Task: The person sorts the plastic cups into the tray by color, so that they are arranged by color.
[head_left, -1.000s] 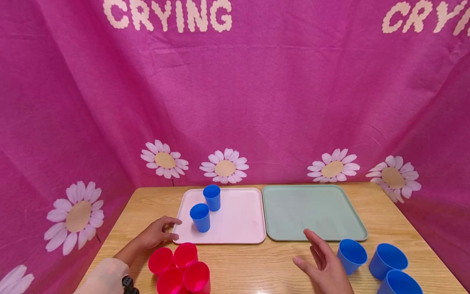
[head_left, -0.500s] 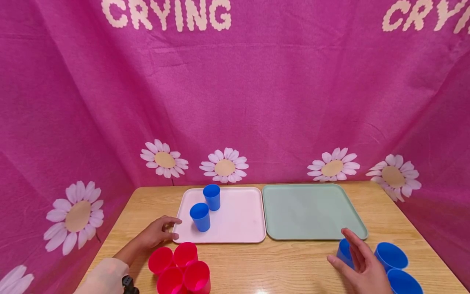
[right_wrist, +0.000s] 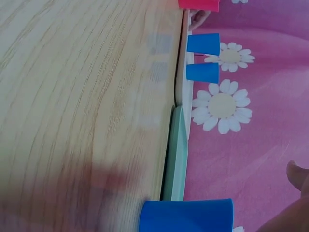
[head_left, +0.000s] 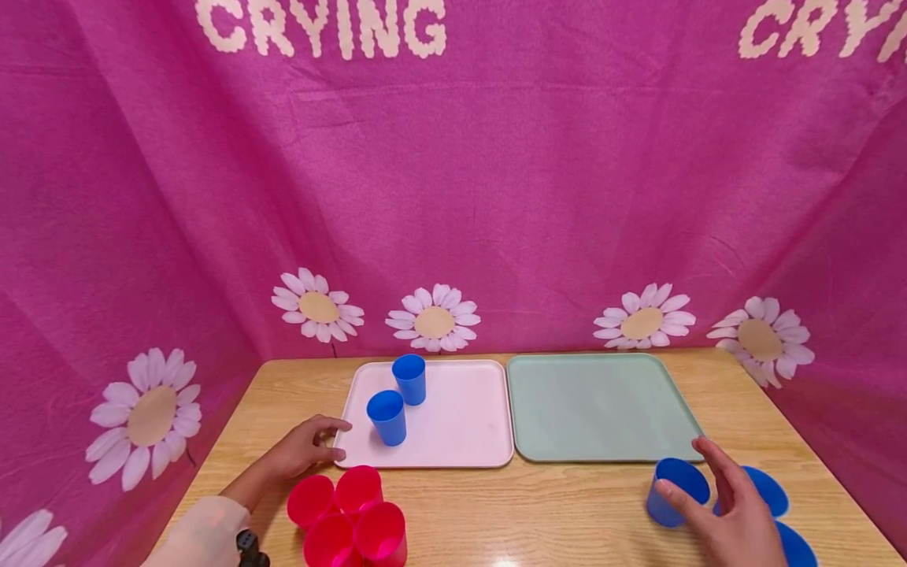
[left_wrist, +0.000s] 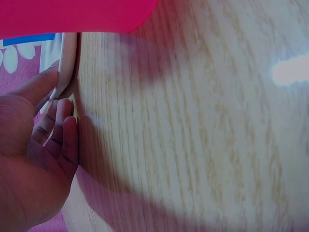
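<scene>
While right hand point(head_left: 740, 520) brackets lower-right blue tumbler point(head_left: 660, 510), fingers wide, left hand point(head_left: 301, 453) touches pink tray point(head_left: 460, 429), fingers relaxed. Tumbler probably light, stiff, slick; pinch sides below rim.

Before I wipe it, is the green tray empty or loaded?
Empty: the head view shows the green tray bare; the blue cup by the right hand stands outside it.
</scene>
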Tool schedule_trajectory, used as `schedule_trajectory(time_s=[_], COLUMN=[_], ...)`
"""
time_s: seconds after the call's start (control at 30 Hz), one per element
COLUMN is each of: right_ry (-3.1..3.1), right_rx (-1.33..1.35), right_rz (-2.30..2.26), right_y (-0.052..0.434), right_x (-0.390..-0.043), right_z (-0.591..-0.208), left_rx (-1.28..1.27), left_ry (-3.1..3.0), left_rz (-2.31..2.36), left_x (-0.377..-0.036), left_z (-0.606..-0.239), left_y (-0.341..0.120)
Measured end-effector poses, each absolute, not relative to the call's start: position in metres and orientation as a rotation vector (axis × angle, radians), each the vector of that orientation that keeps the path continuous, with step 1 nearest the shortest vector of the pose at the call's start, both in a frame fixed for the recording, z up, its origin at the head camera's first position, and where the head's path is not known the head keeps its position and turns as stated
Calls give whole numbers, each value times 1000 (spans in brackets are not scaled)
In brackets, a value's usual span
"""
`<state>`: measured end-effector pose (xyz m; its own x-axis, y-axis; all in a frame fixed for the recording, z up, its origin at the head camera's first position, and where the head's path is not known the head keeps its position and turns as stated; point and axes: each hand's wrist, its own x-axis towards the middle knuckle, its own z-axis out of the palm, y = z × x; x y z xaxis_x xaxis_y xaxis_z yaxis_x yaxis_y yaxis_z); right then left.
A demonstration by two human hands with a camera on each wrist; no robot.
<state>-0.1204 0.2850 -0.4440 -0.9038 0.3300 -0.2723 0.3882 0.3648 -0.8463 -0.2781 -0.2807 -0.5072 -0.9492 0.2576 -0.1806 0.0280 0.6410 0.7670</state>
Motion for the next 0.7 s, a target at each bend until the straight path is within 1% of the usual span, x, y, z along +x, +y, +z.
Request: schedule_trajectory(time_s=[0.33, 0.53, 0.7], right_ry=[2563, 2572, 2549], right_rx=[654, 612, 621], right_rz=[-1583, -1472, -1458], right_y=[290, 293, 296], right_x=[-126, -133, -136], right_z=[-457, -464, -471], left_rx=[227, 257, 225], left_ry=[2584, 2577, 2572], left_rz=[1197, 1200, 1212], left_x=[-279, -278, -277], left_z=[-506, -505, -506], left_y=[-280, -281, -281])
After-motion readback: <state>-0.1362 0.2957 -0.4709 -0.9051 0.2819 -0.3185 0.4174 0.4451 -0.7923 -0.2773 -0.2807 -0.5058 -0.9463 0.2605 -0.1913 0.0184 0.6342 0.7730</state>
